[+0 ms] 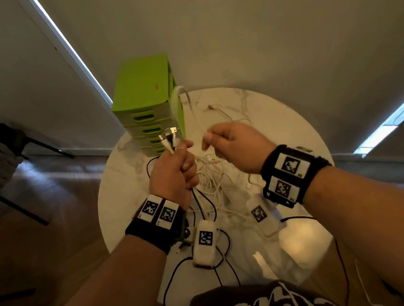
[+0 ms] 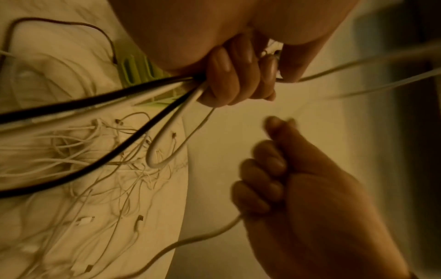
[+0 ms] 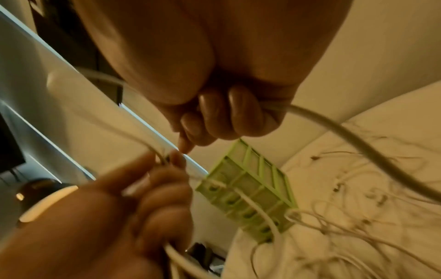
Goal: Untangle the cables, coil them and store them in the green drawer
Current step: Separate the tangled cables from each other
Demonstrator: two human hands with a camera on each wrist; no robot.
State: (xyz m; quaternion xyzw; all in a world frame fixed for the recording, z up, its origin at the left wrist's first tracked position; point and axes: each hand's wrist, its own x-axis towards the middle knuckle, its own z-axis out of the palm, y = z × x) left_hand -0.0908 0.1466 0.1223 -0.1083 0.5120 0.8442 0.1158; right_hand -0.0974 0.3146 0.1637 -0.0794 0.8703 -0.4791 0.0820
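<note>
Several cables (image 1: 210,178), mostly thin white with a few black, lie knotted on the round marble table (image 1: 284,122) below both raised hands. Left hand (image 1: 175,173) fisted around a bundle, plug ends (image 1: 170,138) poking above the knuckles. Right hand (image 1: 235,147) curled around one white cable (image 3: 346,132), blurred in motion. Green drawer unit (image 1: 146,103) at the table's far edge; drawers look closed, contents unseen.

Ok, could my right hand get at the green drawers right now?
Probably not freely. The right hand grips a white cable; the green drawer unit stands just beyond the left hand, its front unblocked.
</note>
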